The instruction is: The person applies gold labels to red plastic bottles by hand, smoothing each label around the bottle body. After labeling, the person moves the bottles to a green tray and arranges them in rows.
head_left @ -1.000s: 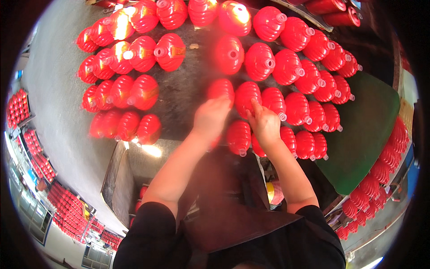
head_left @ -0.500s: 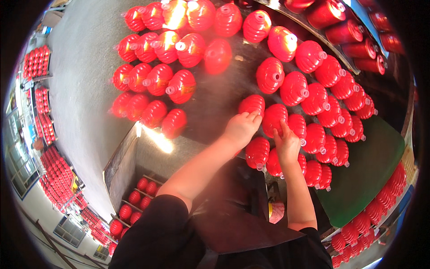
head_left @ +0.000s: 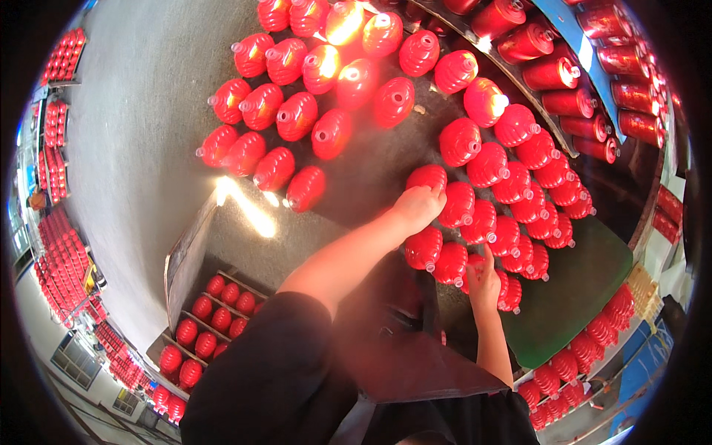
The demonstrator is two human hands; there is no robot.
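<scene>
My left hand (head_left: 419,208) reaches across the dark table and has its fingers closed on a red ribbed, lantern-shaped plastic bottle (head_left: 427,176) at the near left corner of a tilted block of similar bottles. Close to my body, my right hand (head_left: 484,287) is beside the front rows, index finger stretched up and thumb apart. A bottle (head_left: 450,265) lies just left of it; others behind its fingers are partly hidden. The bottles lie in slanting rows, their clear necks mostly facing right and toward me. Another group of red bottles (head_left: 297,116) stands farther back on the left.
A divided rack (head_left: 194,315) with red bottles sits at lower left, beside an upright board (head_left: 187,248). A green board (head_left: 575,297) is right of the block. Shiny red cylinders (head_left: 528,43) line the far right behind a ledge. More stacked red goods (head_left: 63,259) stand far left.
My right hand has left the bottle next to my left hand and come down toward the front rows. My left hand stays on its bottle. The whole view has shifted and turned slightly.
</scene>
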